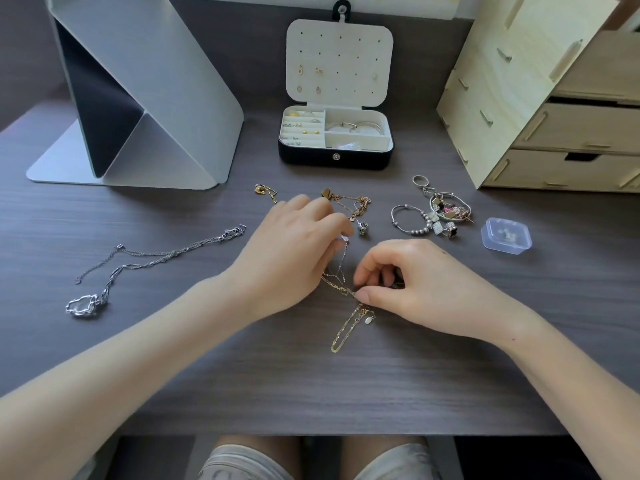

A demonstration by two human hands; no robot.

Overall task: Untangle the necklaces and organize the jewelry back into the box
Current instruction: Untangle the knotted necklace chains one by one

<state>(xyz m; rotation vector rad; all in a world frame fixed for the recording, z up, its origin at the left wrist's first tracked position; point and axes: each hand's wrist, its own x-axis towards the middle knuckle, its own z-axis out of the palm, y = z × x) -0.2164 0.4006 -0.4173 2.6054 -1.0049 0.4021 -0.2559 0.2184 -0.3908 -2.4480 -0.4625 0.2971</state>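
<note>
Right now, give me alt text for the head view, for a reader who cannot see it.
A person's left hand and right hand each pinch a tangle of thin gold chains on a dark wood-grain desk. Behind them stands an open jewelry box; a silver necklace lies left, a heap of bracelets and rings right.

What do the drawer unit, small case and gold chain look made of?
Drawer unit: pale bare plywood, judging by grain and slot joints. Small case: clear glossy plastic; contents show through. Gold chain: shiny gold-toned metal; solid or plated, cannot tell.
</note>
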